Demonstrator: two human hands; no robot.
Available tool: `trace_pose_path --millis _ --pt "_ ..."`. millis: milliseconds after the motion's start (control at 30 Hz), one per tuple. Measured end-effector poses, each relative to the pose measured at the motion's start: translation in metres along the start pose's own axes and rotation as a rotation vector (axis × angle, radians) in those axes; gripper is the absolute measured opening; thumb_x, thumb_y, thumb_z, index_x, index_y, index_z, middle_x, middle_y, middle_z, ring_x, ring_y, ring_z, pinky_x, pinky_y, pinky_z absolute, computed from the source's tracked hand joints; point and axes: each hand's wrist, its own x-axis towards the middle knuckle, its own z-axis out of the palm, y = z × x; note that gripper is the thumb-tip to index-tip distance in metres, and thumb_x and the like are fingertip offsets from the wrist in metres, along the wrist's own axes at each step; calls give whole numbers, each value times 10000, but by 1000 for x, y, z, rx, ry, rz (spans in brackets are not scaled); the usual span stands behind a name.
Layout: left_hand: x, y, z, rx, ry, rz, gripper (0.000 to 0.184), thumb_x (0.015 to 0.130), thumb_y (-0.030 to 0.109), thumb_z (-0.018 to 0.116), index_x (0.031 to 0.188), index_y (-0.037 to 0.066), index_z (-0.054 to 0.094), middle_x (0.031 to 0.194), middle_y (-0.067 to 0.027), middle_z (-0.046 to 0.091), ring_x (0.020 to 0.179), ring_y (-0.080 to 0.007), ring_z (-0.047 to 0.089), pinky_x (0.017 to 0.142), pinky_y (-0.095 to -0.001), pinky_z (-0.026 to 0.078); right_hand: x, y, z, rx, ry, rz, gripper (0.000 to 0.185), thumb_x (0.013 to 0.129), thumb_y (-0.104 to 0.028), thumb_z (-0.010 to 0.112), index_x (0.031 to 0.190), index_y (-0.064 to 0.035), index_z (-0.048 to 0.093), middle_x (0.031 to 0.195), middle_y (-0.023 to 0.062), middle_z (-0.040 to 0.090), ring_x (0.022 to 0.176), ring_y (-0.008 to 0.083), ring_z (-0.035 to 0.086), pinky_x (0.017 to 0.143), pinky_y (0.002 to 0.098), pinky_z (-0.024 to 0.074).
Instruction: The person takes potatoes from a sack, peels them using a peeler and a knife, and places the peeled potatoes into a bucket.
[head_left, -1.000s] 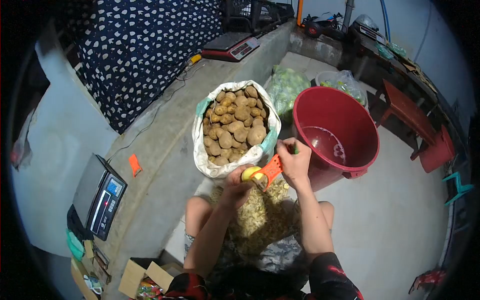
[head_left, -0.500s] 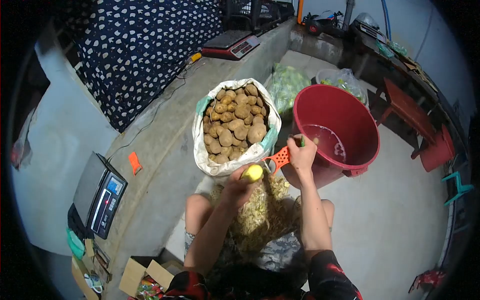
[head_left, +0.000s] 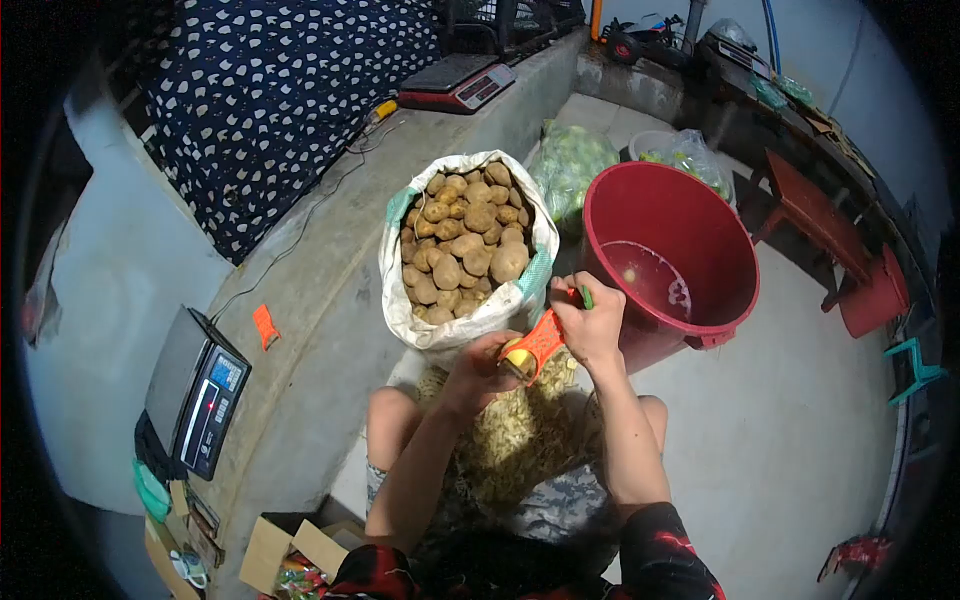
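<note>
The left hand [head_left: 480, 366] grips the potato [head_left: 518, 357] on the near side of the sack [head_left: 428, 335], long axis hard to tell, while the right hand [head_left: 592, 318], rightward, clasps the peeler [head_left: 547, 337] angled left across it.

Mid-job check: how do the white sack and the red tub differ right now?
The white sack is soft-sided with green patches; the red tub looks rigid and all red. The sack is filled with brown potatoes; the tub holds liquid well below its rim. Both are open-topped.
</note>
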Motion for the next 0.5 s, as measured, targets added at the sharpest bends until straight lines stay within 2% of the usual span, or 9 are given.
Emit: trace_pose_path --millis 33,100,233,300,367,400,433,500 --pt "2 -3 0 -2 0 -7 643 727 152 799 1269 -26 503 1182 -65 584 1094 -164 557 950 -326 448 0 13 3 -2 1 7 224 756 -164 682 727 41 599 556 163 527 487 166 489 536 326 442" --pt "9 -11 1 -198 -28 -12 663 704 167 818 1259 -23 508 1176 -62 578 1095 -159 548 953 -332 442 1 39 11 49 -21 255 241 774 -183 667 709 39 600 552 158 533 499 147 506 534 330 439" --pt "2 -13 1 -209 -51 11 692 706 273 841 1236 -25 512 1131 -61 596 1077 -177 559 969 -349 440 8 46 1 11 42 303 272 804 -191 658 680 42 592 532 83 553 510 106 478 519 321 417" --pt "0 -12 4 -312 -30 52 643 693 154 812 1239 -22 519 1121 -44 582 1036 -147 556 931 -310 444 5 39 4 47 57 316 262 806 -177 665 681 44 600 539 51 560 518 90 469 514 307 405" --pt "4 -15 0 -269 23 40 639 685 145 816 1231 -19 528 1114 -42 590 1032 -147 563 928 -311 448 3 32 5 158 59 277 244 834 -150 682 676 12 589 557 -45 485 537 54 407 495 269 332" --pt "3 -17 -2 -225 84 22 636 676 137 821 1224 -15 536 1107 -40 598 1027 -147 570 926 -311 453 2 19 0 176 18 310 212 839 -135 681 703 11 608 589 -59 527 554 49 429 512 250 353" --pt "2 -13 -1 -226 89 27 636 676 137 821 1224 -15 536 1107 -40 598 1027 -147 570 926 -311 453 3 10 1 177 12 308 212 839 -135 681 703 11 608 589 -59 527 554 49 429 512 250 353" --pt "1 -4 3 -101 37 -33 639 659 121 832 1214 -16 547 1089 -43 616 1025 -151 587 932 -317 462 0 2 2 206 -8 158 220 778 -159 678 712 33 592 556 124 568 510 118 526 517 328 419"
